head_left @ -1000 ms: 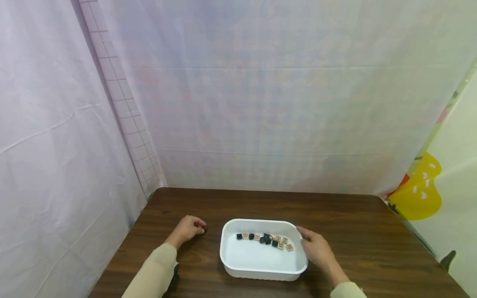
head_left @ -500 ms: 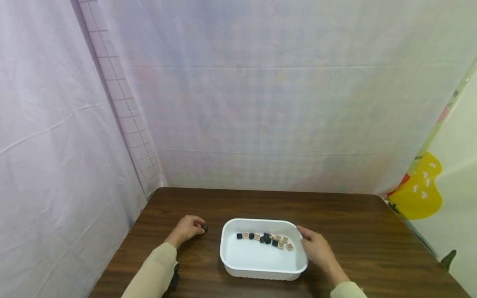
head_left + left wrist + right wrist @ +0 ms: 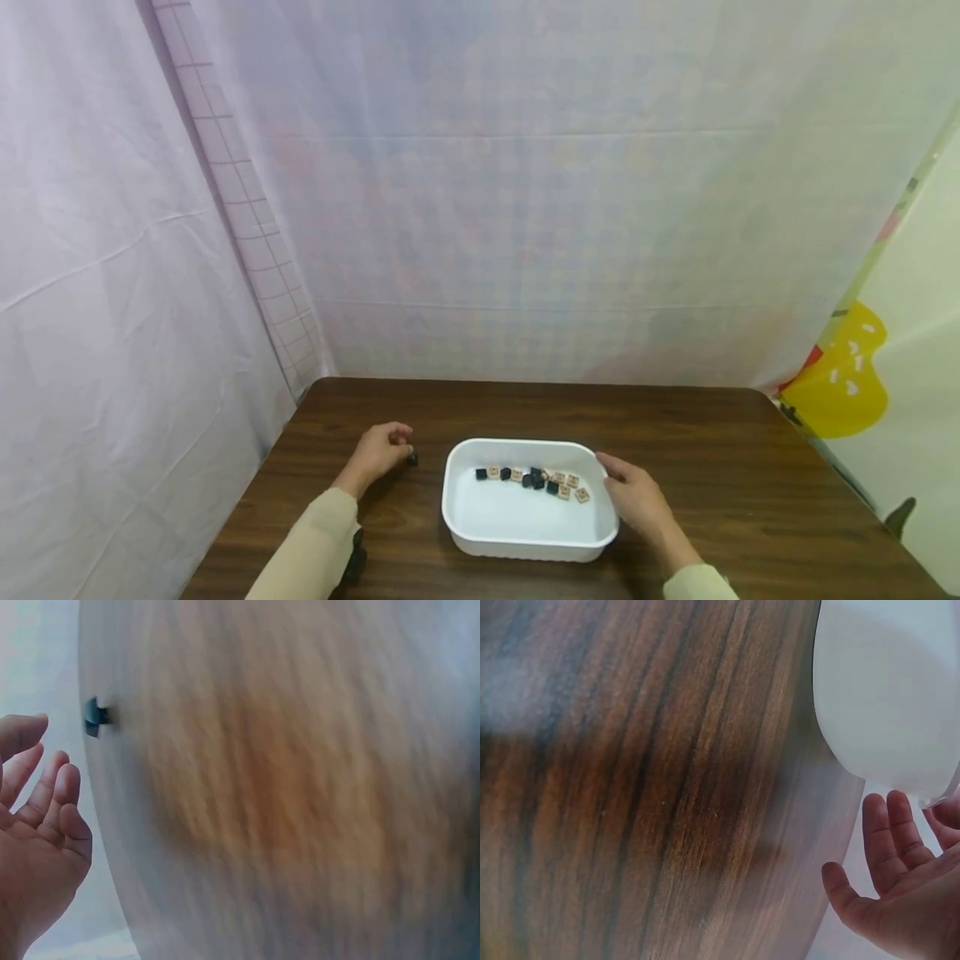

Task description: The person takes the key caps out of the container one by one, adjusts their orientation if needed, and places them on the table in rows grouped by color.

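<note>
My left hand (image 3: pixel 378 452) is at the left of the table, thumb and fingers spread apart. Just off its fingertips a small black block-like piece (image 3: pixel 413 458) lies on the wood. In the left wrist view a gap shows between this dark piece (image 3: pixel 94 716) and the loosely bent fingers of the left hand (image 3: pixel 41 817). My right hand (image 3: pixel 637 500) grips the right rim of a white rectangular tub (image 3: pixel 532 552). From the right wrist, fingers of the right hand (image 3: pixel 904 877) touch the tub's outer wall (image 3: pixel 885 697), the thumb at its rim.
Inside the tub, small black blocks (image 3: pixel 537 482) and beige square tiles (image 3: pixel 565 492) with dark marks lie in an uneven row. The tub stands on a dark wood-grain table (image 3: pixel 720 467). White curtains (image 3: pixel 540 208) hang behind and at the left.
The left hand has let go of the black piece; its fingers have spread and lifted slightly away. The piece stays in place, and the right hand keeps hold of the tub.
</note>
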A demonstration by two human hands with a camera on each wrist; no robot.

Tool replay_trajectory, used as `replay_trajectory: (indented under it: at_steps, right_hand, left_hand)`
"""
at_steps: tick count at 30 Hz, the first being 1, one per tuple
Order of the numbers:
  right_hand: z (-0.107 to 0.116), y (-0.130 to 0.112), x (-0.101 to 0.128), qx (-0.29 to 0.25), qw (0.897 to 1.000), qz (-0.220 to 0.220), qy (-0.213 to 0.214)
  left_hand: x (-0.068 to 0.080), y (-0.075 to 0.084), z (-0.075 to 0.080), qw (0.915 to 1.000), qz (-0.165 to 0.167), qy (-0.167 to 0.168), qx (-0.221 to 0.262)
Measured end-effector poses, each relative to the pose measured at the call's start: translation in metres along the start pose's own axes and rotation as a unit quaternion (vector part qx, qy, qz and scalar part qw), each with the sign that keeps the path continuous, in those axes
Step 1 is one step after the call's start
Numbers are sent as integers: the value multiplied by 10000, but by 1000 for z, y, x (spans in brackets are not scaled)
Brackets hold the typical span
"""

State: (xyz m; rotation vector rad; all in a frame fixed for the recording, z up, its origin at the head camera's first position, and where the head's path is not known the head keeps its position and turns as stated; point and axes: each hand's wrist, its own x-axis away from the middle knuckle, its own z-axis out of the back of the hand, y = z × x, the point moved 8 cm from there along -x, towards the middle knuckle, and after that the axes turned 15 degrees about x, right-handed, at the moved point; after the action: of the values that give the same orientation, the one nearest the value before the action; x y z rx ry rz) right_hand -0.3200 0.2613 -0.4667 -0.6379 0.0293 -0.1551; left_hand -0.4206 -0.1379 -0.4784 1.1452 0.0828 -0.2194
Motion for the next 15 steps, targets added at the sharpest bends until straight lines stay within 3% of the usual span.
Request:
replay_trajectory:
  at_steps: [10, 15]
  right_hand:
    - [2, -1, -4, -259, 9995, 114, -99]
    - [0, 0, -7, -339, 9991, 129, -232]
  left_hand:
    - [-2, 28, -15, 9988, -345, -115, 317]
    - [-1, 40, -26, 9981, -239, -334, 467]
